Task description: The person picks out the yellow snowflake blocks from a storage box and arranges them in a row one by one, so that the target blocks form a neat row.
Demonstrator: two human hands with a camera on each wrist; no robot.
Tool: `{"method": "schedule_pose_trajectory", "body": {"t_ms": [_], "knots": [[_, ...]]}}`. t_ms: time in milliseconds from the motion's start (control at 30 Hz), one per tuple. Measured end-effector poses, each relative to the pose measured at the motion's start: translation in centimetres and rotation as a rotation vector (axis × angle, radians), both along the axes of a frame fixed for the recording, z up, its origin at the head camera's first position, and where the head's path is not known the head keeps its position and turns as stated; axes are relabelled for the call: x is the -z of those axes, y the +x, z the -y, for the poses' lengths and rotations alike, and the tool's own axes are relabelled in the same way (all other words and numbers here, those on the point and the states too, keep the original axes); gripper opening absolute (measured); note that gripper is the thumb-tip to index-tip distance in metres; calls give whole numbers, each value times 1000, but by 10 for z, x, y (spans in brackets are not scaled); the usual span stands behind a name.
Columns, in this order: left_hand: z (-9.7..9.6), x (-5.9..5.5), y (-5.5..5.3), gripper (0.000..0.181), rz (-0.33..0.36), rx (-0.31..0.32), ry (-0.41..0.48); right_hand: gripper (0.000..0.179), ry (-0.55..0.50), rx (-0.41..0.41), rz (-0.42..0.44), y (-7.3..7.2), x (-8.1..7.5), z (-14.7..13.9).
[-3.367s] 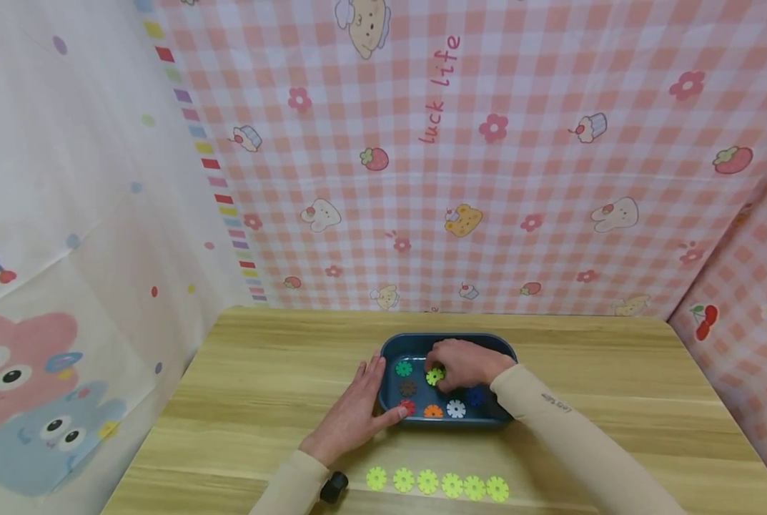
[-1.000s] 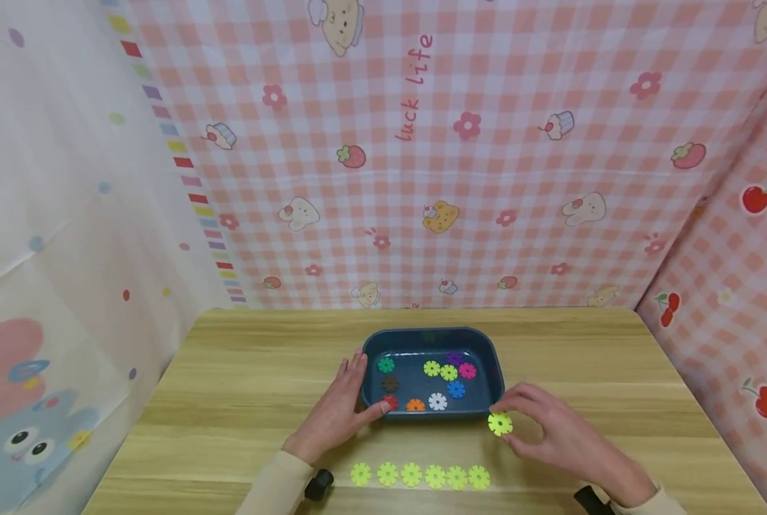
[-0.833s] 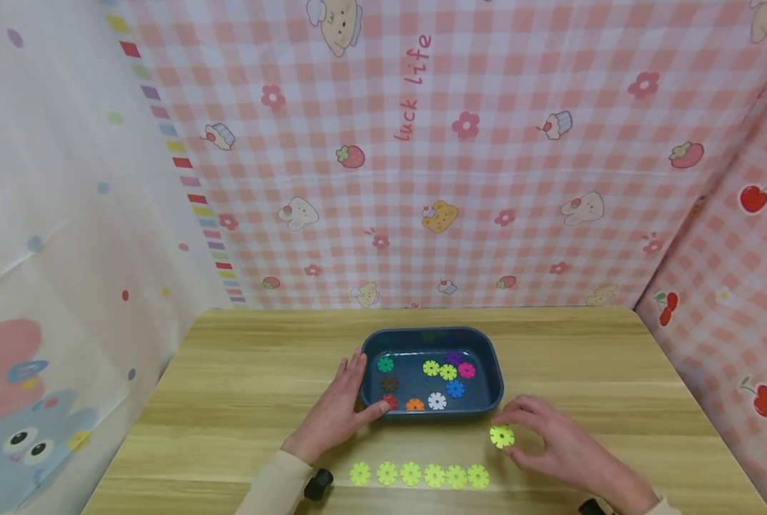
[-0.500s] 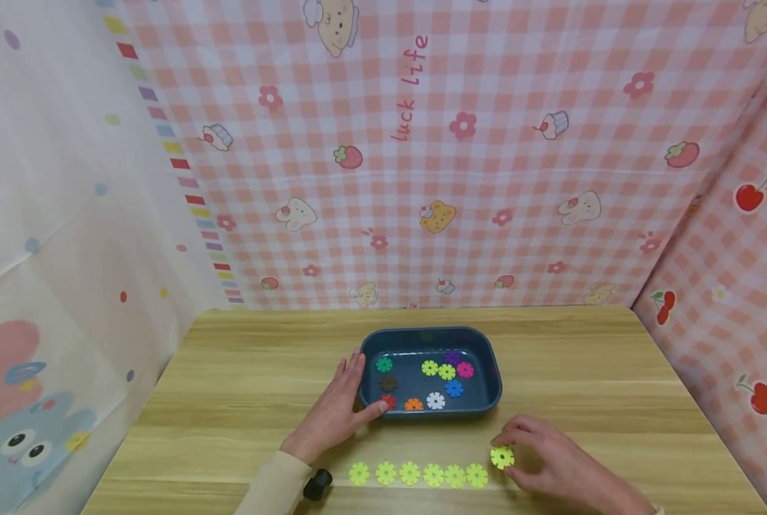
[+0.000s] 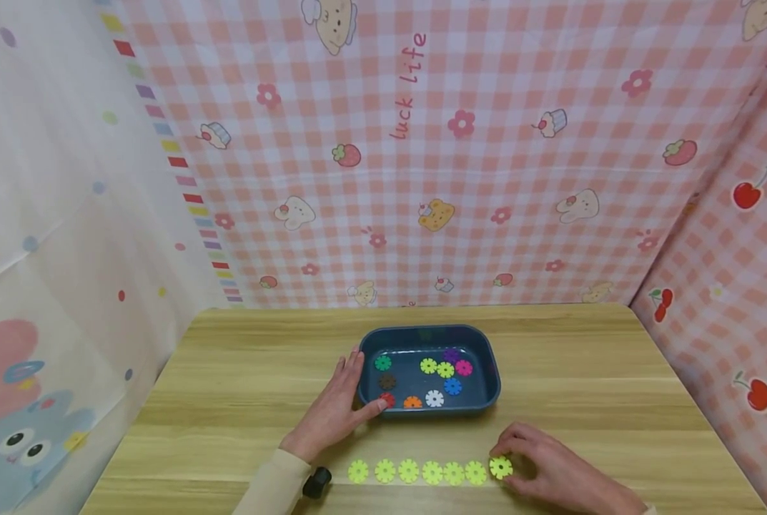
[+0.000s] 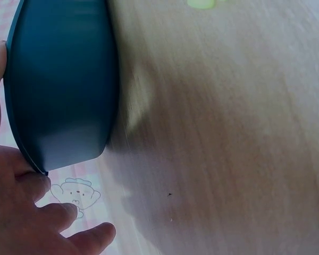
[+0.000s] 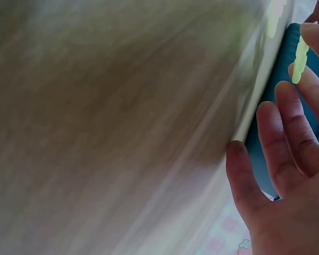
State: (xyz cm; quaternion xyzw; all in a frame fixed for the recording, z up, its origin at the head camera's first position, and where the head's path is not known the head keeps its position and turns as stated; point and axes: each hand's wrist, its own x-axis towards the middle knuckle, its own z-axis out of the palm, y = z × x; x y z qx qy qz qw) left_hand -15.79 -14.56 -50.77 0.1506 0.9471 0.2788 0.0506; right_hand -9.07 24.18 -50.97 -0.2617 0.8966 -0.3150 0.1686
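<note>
My right hand pinches a yellow-green notched plastic snowflake disc between thumb and fingers, at the right end of a row of several matching discs. In the right wrist view the held disc shows edge-on between thumb and fingertip, and the other fingers are spread. My left hand rests against the left end of a dark blue tray, fingers straight along its side and thumb over the front rim. The left wrist view has the tray's outer wall beside that hand.
Inside the tray lie two yellow-green discs, plus single ones in green, brown, red, orange, white, blue, pink and purple. Patterned cloth stands behind the wooden table.
My right hand took a yellow-green disc out of the tray, carried it past the tray's front right corner and down to the row's right end. The left hand stayed at the tray.
</note>
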Motion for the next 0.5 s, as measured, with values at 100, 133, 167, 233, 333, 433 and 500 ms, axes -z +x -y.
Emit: {"method": "schedule_pose_trajectory", "body": {"t_ms": [100, 133, 167, 233, 333, 433, 500], "knots": [[0, 0, 0, 98, 1, -5, 0, 24, 22, -8, 1, -2, 2, 0], [0, 0, 0, 98, 1, -5, -1, 24, 30, -11, -2, -2, 3, 0], [0, 0, 0, 98, 1, -5, -3, 24, 37, -15, -7, -3, 3, 0], [0, -1, 0, 98, 2, -4, 0, 23, 49, -24, -16, -3, 4, 0], [0, -2, 0, 97, -2, 1, 8, 22, 59, -31, -15, -4, 4, 1], [0, -2, 0, 97, -1, 3, 18, 22, 63, -37, -21, -5, 4, 2], [0, -3, 1, 97, 3, 5, 16, 22, 63, -44, -41, -5, 5, 2]]}}
